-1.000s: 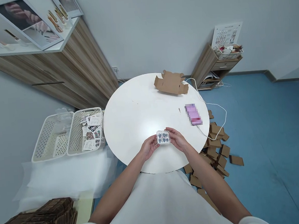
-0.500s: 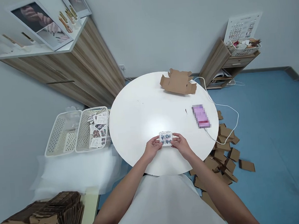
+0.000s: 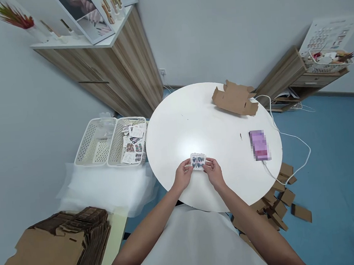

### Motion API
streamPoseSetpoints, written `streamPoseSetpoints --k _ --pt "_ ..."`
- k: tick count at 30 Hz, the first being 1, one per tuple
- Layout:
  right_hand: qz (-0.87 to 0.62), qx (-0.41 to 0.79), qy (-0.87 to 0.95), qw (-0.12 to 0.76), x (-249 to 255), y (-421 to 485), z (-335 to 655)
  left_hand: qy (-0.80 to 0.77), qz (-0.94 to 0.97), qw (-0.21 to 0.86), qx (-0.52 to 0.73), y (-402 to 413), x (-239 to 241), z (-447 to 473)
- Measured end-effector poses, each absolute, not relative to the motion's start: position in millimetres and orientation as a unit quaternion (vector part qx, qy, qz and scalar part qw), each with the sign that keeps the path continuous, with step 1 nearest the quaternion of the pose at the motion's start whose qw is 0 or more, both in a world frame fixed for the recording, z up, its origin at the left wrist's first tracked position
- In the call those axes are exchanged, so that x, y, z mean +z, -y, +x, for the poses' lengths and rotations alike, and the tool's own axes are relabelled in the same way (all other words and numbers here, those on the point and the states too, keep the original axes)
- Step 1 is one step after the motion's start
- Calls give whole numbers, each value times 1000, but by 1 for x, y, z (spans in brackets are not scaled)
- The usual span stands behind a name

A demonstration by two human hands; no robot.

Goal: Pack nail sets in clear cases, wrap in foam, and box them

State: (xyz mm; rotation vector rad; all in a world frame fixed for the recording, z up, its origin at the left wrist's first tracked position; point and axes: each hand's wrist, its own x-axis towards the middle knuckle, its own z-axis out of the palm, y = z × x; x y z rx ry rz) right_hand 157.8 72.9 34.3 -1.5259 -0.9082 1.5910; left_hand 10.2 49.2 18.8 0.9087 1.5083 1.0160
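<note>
1. Plastic, clear to see through, makes the case (image 3: 198,162), which is over the near part of the white bench (image 3: 168,145); whether it touches the top, I cannot tell.
2. Left hand (image 3: 183,175) and right hand (image 3: 214,173) are apart from each other, each gripping one side of the case.
3. If one grip slips or presses unevenly, the case could tilt; if it is not latched, the dark pieces (image 3: 198,160) inside could spill.
4. Its display face points upward; the outline looks nearly square, so its long axis is uncertain, but the rows run left to right.
</note>
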Motion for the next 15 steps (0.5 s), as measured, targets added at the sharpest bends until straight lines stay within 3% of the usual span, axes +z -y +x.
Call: streamPoseSetpoints --k 7,15 --pt "-598 611 401 329 32 -94 80 -702 405 451 374 -66 20 -58" --pt "-623 625 397 251 14 -127 -8 -744 389 442 317 -94 4 -133"
